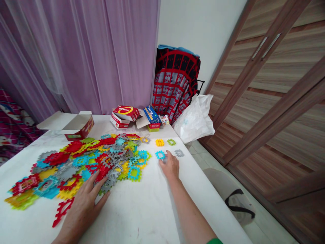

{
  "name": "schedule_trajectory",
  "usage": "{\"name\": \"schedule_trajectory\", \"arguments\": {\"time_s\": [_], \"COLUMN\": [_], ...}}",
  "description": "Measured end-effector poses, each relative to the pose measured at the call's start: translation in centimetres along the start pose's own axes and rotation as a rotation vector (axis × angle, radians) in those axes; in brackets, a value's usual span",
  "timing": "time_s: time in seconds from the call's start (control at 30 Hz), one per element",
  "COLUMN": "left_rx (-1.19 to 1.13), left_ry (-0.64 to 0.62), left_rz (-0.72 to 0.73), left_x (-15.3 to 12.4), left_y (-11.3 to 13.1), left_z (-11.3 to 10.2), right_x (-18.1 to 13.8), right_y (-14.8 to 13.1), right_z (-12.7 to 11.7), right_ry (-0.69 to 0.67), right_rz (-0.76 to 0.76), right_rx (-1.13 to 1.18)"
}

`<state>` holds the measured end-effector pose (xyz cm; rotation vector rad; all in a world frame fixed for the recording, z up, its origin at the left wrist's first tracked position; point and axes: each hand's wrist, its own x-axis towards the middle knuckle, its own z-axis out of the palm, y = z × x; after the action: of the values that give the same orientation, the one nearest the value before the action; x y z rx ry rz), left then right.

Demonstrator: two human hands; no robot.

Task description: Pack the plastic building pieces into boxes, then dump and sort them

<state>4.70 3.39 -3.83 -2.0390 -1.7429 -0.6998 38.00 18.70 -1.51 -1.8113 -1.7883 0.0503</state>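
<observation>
A wide heap of plastic interlocking pieces with toothed edges (68, 169), in red, blue, yellow, green and grey, covers the left part of the white table. My left hand (85, 200) lies at the heap's near edge, fingers spread, the fingertips by a red piece (102, 172). Toward the table's right side, my right hand (170, 166) has thumb and index finger at the edge of a blue toothed ring piece (160, 155). Around it lie a yellow piece (159, 142), a green ring piece (171, 142) and a grey piece (179, 153), set apart from one another.
At the far left of the white table (142, 213) stands an open red box (80, 127). More red boxes (125, 113) and a blue box (151, 114) sit along the back edge. A white plastic bag (195, 120) hangs at the right edge, near the wooden wardrobe (266, 95).
</observation>
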Motion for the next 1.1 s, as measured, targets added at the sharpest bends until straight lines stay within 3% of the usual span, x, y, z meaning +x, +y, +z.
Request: {"name": "schedule_trajectory", "arguments": {"time_s": [0.57,1.1], "left_rx": [-0.04,-0.033], "left_ry": [-0.033,-0.072], "left_rz": [-0.046,-0.062], "left_x": [-0.3,-0.5], "left_y": [0.1,0.2], "left_z": [-0.1,0.0], "right_x": [3.0,3.3], "right_y": [-5.5,-5.4], "right_z": [3.3,4.2], "right_ry": [-0.066,0.017], "right_rz": [0.064,0.021], "right_rx": [0.014,0.043]}}
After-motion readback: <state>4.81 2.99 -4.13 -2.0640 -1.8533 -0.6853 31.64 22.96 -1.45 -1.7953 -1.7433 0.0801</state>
